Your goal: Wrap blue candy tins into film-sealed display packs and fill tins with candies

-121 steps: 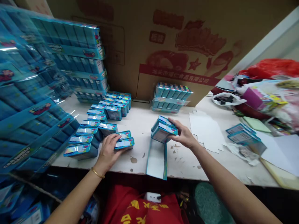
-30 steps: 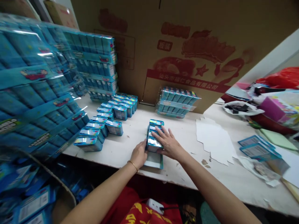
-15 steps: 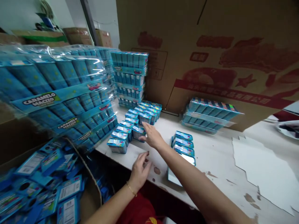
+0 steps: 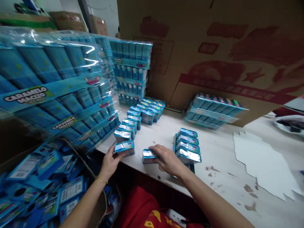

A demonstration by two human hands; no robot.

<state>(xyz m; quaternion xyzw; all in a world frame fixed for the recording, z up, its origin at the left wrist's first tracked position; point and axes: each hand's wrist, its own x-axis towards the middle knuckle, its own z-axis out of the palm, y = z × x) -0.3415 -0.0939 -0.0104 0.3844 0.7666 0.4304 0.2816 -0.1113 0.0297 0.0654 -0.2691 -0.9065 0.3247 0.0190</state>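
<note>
At the near edge of the flat white desk [image 4: 213,142], the left hand [image 4: 110,162] grasps one glossy blue rectangular box [image 4: 124,146] and the right hand [image 4: 168,159] a matching blue box [image 4: 149,156], both best held level.

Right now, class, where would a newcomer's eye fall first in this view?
Probably on the wrapped blue packs piled high at the left, printed CARAMELO MACIZO, and on the huge red-printed brown carton at the back of the table. Nearer, the left hand holds one blue box and the right hand another, by the table's near edge. Bottom left lies a jumble of blue packaging.
</note>
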